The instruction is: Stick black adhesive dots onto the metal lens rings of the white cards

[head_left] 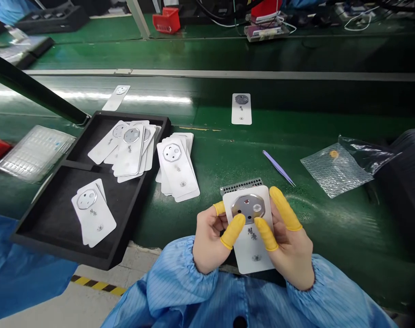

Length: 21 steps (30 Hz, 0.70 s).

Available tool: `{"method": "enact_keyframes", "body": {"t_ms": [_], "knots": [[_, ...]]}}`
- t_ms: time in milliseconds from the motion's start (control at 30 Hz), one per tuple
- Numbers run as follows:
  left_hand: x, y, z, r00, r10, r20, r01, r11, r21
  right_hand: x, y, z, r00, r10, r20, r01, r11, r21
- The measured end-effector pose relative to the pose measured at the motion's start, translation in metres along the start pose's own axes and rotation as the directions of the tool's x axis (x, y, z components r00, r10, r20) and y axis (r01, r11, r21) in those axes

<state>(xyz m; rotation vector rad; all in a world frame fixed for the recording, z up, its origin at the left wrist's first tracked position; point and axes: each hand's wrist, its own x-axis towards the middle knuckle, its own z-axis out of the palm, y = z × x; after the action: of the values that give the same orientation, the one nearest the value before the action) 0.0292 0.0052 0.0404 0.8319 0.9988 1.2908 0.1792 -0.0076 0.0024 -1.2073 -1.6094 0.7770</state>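
Between my hands I hold a white phone back cover (250, 246), its grey octagonal camera plate at the top and small dark print below. My left hand (212, 239) grips its left side, the yellow-cotted thumb lying on the camera plate. At the right side my right hand (292, 246) grips the same cover, thumb on its face near the plate's lower edge and yellow-cotted index finger extended along the edge. Just behind the cover, partly hidden by it, lies a clear strip with rows of black dots (243, 186). Purple tweezers (279, 167) rest beyond my right hand.
A black divided tray (125, 228) at left holds several covers (128, 150); a stack of covers (178, 171) sits beside it. Single covers lie farther back (241, 114) (116, 99). Bubble wrap (337, 171) lies right, a clear plastic tray (36, 152) far left. Blue fabric (23, 269) shows lower left.
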Motion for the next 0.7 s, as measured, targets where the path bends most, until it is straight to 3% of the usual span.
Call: {"method": "enact_keyframes", "body": {"t_ms": [133,300,533,700], "knots": [[0.002,-0.001,-0.005,0.999,0.022,-0.04,-0.019,0.997,0.075,-0.004,0.0,0.002,0.997,-0.061,-0.044,0.061,0.998,-0.016],[0.004,0.008,-0.009,0.999,-0.033,0.034,0.027,0.987,0.16,-0.003,-0.005,-0.001,0.993,-0.109,-0.056,0.103,0.99,-0.102],[0.01,0.009,-0.014,0.974,-0.114,0.197,0.102,0.992,0.072,-0.002,-0.005,-0.001,0.998,0.067,-0.019,-0.066,0.996,0.062],[0.013,0.011,-0.017,0.981,-0.103,0.163,0.094,0.994,0.06,-0.006,-0.004,-0.001,0.998,0.034,-0.054,-0.032,0.999,0.031]]}}
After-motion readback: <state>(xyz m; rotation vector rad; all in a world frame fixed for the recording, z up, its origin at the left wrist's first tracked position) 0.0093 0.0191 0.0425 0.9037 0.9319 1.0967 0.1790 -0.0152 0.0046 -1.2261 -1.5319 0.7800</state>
